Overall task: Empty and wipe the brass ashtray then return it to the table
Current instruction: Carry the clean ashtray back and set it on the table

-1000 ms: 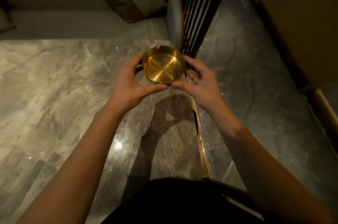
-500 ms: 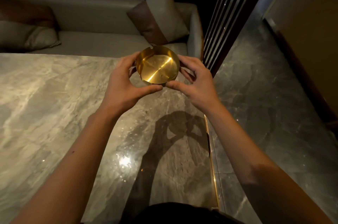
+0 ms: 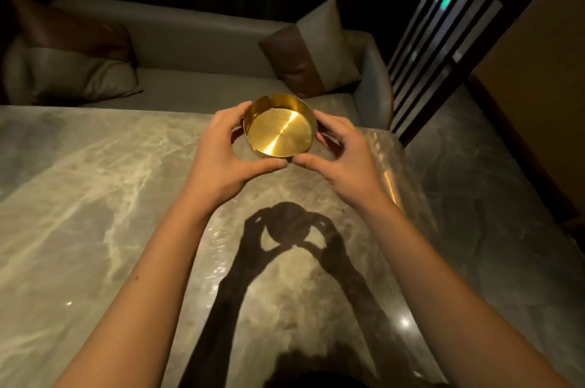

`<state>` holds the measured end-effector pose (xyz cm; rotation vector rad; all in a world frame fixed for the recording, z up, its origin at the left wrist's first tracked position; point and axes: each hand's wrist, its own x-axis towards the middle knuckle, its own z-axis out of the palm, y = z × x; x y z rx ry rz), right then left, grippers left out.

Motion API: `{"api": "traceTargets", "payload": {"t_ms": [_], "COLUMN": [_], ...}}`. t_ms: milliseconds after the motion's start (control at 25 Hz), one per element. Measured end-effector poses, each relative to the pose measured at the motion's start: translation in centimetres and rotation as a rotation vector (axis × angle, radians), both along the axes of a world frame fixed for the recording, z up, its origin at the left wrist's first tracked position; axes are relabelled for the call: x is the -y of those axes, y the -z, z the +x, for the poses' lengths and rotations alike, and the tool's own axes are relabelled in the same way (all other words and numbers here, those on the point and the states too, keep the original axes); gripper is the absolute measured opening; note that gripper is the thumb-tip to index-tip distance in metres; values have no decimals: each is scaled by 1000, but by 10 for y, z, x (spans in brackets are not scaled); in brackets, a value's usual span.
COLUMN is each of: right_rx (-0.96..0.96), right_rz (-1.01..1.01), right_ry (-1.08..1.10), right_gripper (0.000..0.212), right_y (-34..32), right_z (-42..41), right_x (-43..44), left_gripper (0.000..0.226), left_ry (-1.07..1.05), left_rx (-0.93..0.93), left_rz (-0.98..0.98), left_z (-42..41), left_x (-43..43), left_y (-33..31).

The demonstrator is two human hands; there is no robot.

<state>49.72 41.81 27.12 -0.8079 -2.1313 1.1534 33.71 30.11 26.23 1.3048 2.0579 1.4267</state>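
Observation:
A round brass ashtray [image 3: 280, 126] with notched rim is held in the air above the far part of the marble table [image 3: 95, 197]. Its bright inside shows nothing in it and tilts a little toward me. My left hand [image 3: 221, 153] grips its left side, thumb under the near edge. My right hand [image 3: 342, 153] grips its right side the same way, and the two thumb tips nearly meet below the ashtray. Hands and ashtray cast a shadow on the tabletop nearer to me.
A grey sofa [image 3: 196, 48] runs along the table's far edge, with a cushion [image 3: 72, 71] at the left and a two-tone cushion [image 3: 310, 48] at the right. A dark slatted screen [image 3: 449, 17] stands at the right, above a marble floor [image 3: 493, 172].
The view has lifted and shifted left, so the ashtray now hangs over the tabletop instead of its right edge. Both hands keep the same grip and the ashtray has levelled slightly.

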Motion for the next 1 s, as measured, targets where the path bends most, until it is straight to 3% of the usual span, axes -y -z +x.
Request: {"api": "traceTargets", "payload": {"t_ms": [280,1000], "right_rx": [34,-39], "right_rz": [6,-70], "right_ry": [-105,-230], "right_gripper": [75,71], "right_y": [-5,8], "right_z": [-63,-75], "right_x": [45,77], "left_gripper": [95,93], "left_ry": [-85,-203], "left_rx": [25,-46], "left_rz": [-25,-75], "left_z": [-56,-51], "left_x": [59,107], "left_y": [1,-4]}}
